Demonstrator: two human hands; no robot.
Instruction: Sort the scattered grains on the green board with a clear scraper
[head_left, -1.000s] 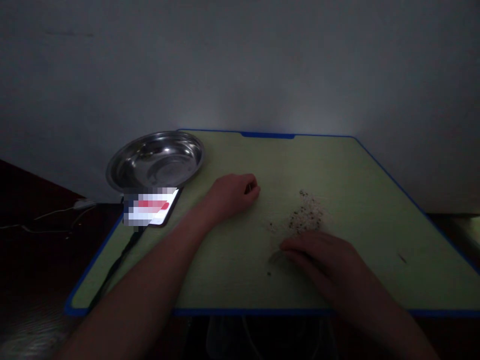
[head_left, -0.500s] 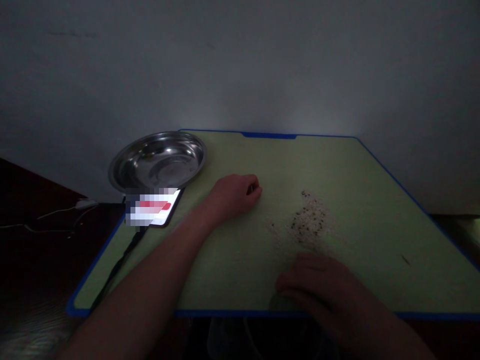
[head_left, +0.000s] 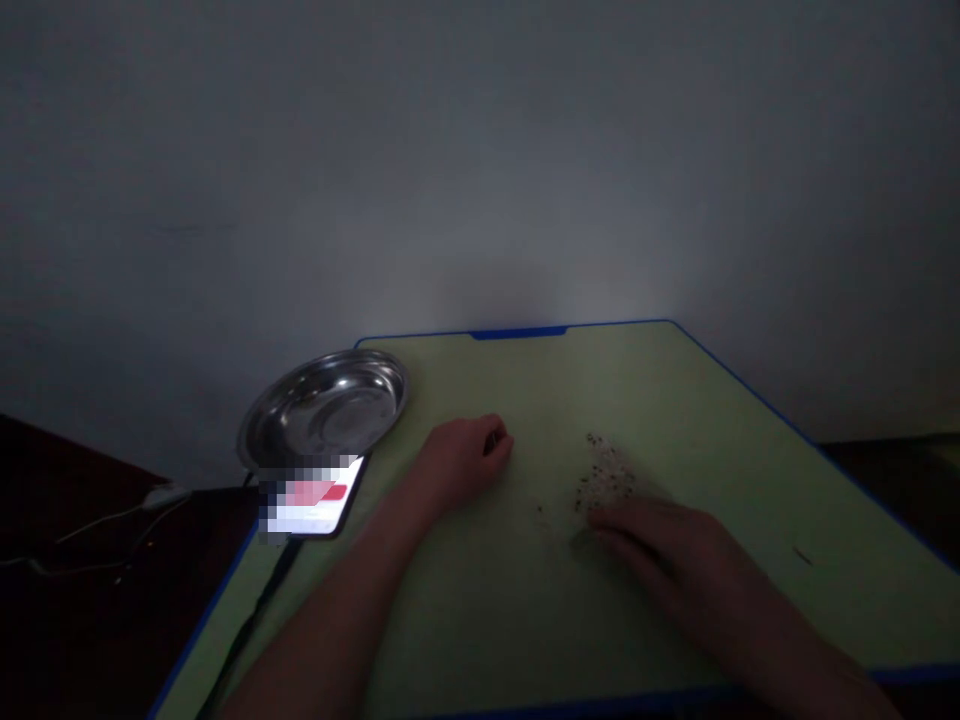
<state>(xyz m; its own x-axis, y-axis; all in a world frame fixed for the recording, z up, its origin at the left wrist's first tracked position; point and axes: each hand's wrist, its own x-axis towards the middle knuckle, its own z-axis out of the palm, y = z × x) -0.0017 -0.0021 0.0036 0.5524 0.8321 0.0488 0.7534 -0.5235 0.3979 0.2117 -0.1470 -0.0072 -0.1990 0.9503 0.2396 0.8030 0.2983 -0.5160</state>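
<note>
A small heap of mixed pale and dark grains (head_left: 606, 473) lies on a light green board with a blue edge (head_left: 525, 600). My right hand (head_left: 660, 555) rests flat on the board just below the heap, its fingers stretched out and touching the heap's near edge. My left hand (head_left: 463, 458) lies to the left of the heap with its fingers curled into a loose fist; what is inside them, if anything, is hidden. The light is dim.
A shallow steel dish (head_left: 324, 408) stands at the board's far left corner. A lit phone (head_left: 313, 495) lies just in front of it, with a dark cable (head_left: 247, 620) running toward me. A white cable (head_left: 112, 520) lies on the dark surface at left. A pale wall stands behind.
My right hand moved from the board's front edge back up to the grain heap. The camera tilted upward, so the board sits lower in view. My left hand stayed put.
</note>
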